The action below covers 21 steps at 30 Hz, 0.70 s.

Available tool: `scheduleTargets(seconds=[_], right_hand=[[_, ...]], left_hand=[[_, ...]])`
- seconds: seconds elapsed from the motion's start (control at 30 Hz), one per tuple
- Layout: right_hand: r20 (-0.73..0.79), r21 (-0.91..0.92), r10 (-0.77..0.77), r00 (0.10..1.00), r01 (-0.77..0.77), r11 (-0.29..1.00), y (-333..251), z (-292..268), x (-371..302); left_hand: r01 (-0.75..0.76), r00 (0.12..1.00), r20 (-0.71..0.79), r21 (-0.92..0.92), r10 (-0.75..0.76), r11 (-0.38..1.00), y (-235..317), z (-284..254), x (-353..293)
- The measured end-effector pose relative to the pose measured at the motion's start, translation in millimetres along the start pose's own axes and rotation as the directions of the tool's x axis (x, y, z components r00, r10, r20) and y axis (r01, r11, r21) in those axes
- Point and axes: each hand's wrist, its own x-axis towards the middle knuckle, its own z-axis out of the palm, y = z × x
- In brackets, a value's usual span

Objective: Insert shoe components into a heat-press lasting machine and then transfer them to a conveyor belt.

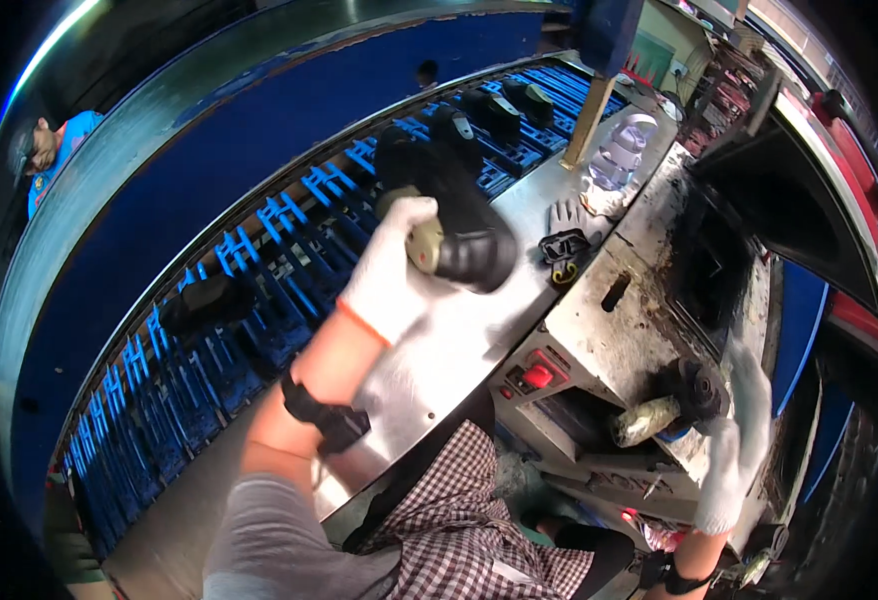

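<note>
Two gloved hands are at work, described from left to right.

At the far left, a person in a blue shirt [59, 150] stands behind the curved steel guard of the conveyor. The conveyor carries rows of blue racks [289, 240]. One dark shoe [204, 303] lies on the racks at lower left; further dark shoes [504, 110] sit on the racks toward the top.

The left hand [389, 275], in a white glove with an orange cuff, is closed around a black shoe [454, 215] mounted on a tan last. The shoe is held in the air above the boundary between the racks and the steel worktop [439, 345]. The forearm bears a black wrist strap.

On the worktop beyond the shoe lie a spare grey glove [567, 215] and a clear plastic bottle [624, 150].

To the right stands a soiled grey machine [624, 320] with a red button [538, 376] on its front panel.

The right hand [734, 440], also white-gloved, grips a second dark shoe part [699, 385] on a pale last [647, 420], held against the machine's lower right corner.
</note>
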Motion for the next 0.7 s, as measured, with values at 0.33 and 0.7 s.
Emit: scheduleTargets(seconds=[0.33, 0.7], right_hand=[[-0.469, -0.053, 0.256, 0.845, -0.316, 0.947, 46.1, -34.1, -49.5], [-0.481, -0.137, 0.073, 0.874, -0.157, 0.978, 83.6, -53.0, -88.0]], left_hand=[[0.397, 0.677, -0.444, 0.892, 0.587, 0.217, 107.5, -249.8, 149.4], [-0.051, -0.028, -0.228, 0.973, 0.973, 0.227, 73.5, -277.8, -15.1]])
